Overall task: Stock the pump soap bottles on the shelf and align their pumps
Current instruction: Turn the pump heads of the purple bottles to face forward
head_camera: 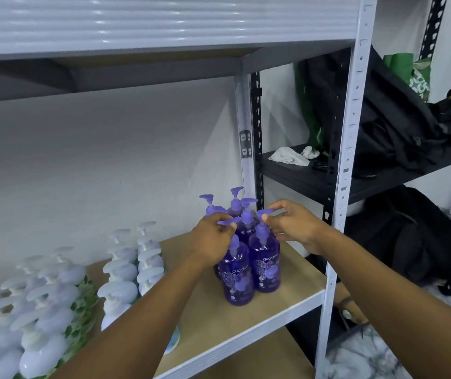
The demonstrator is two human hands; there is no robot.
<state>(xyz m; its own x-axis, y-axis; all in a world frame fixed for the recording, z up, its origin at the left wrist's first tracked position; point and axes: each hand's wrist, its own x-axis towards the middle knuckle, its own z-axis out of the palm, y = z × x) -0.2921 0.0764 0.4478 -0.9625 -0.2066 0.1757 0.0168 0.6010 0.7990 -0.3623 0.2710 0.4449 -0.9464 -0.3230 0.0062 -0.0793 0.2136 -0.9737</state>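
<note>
A cluster of purple pump bottles (246,233) is seen standing upright, long axes vertical, on the tan board of the shelf (287,291), near its right end and close to the white corner post (341,198). Two are shown in full at the front, with "guardian" labels turned toward the camera. Behind them at least three more purple pump heads can be counted, and the exact total is hidden by the hands. The front-left bottle (236,283) is held at its pump head by the left hand (213,239), the fingers curled and pinched on the spout, which is angled up and to the right. The pump head of the front-right bottle (265,266) is pinched between thumb and forefinger of the right hand (292,227); only the head's left tip is shown. The rear spouts are not pointed alike: one is turned left, others right. Further left, white pump bottles (55,310) are packed in rows, too blurred to be counted. On the black rack (300,170) to the right, a white cloth (287,157) and black bags (388,119) are seen
</note>
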